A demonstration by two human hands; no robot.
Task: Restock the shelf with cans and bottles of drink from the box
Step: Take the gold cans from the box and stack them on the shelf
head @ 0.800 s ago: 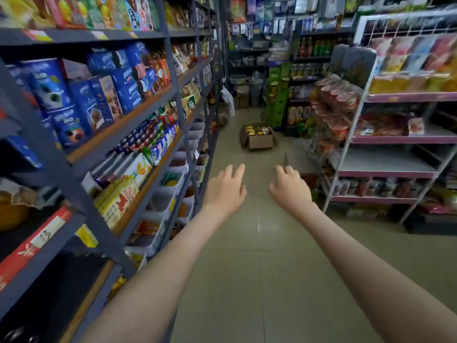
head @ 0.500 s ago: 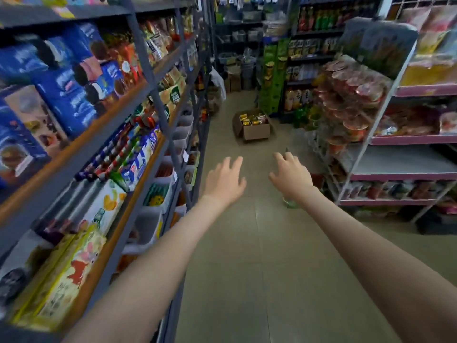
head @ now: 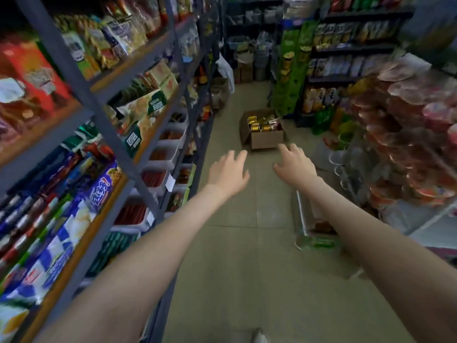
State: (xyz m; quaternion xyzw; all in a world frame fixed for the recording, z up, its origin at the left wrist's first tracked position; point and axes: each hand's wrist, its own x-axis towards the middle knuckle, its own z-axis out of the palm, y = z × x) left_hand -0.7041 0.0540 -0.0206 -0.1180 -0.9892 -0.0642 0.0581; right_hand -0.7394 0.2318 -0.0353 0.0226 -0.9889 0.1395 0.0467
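1. Left hand: grip released, fingers spread, holding nothing, stretched out over the floor.
2. Right hand: grip released too, empty, beside the left.
3. The box stands open on the floor just beyond both hands, untouched, with gold cans inside.
4. A stocked shelf runs along the left; noodle bowls are stacked on the right.

Your two bare forearms reach forward side by side, palms turned down. Your left hand has fingers spread and nearly straight, thumb out to the right, holding nothing. Your right hand sits just beside it, apart, fingers loosely bent and splayed, likewise holding nothing.
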